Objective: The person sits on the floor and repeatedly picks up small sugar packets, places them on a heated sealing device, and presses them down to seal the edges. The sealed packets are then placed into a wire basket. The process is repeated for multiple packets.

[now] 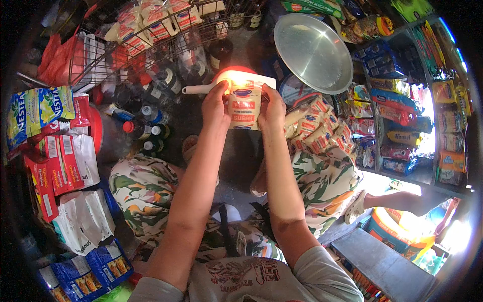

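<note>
Both my hands hold one printed sugar packet [243, 107] upright by its two sides, at arm's length before me. My left hand [217, 105] grips its left edge and my right hand [272, 105] its right edge. Just behind the packet's top is a white plastic handled device [198, 89] with a bright glowing light; what supports it is hidden. A heap of similar sugar packets [317, 122] lies to the right, beside my right knee. More sugar packets [151, 24] sit in a wire basket [107, 54] at the upper left.
A round metal tray [313, 53] stands at the upper right. Bottles [143, 130] are on the floor at the left, near boxed raisins [62, 162]. Shelves of packaged snacks [400, 136] line the right side. Another person's leg [392, 202] reaches in above a metal bench [381, 260].
</note>
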A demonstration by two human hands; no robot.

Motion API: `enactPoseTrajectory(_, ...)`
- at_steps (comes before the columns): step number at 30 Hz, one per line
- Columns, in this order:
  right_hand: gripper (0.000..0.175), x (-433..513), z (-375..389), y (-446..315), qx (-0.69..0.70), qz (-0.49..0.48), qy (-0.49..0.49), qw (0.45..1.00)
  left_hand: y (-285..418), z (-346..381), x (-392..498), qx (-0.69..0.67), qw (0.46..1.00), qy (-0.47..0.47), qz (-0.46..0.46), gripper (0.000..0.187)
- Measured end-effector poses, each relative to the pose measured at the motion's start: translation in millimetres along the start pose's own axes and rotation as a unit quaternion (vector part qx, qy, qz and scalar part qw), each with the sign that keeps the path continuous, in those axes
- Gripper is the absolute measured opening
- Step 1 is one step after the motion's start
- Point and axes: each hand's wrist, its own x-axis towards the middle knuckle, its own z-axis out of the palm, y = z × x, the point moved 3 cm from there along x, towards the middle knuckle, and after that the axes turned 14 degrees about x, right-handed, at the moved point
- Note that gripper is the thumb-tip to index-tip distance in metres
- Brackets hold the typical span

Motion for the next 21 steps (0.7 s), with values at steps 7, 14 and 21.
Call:
enactPoseTrajectory(7, 0.008, -6.0, 10.6, 12.7, -0.026, -0.006, 0.004, 1.0, 14.6, -7.2, -7.4, -0.017, 1.0, -0.021, 0.015, 0.017)
enactPoseTrajectory(14, 0.01, -5.8, 17.8, 25.4, -0.077, 0.009, 0.007, 0.997, 30.0, -14.0, -17.1, -0.018, 0.999, -0.01, 0.035, 0.021)
enactPoseTrajectory(21, 0.009, -79.1, 50.8, 14.6, -0.236, -0.102, -0.185, 0.948, 60.5, 7.6, -86.6, 0.182, 0.978, -0.086, 0.059, 0.015)
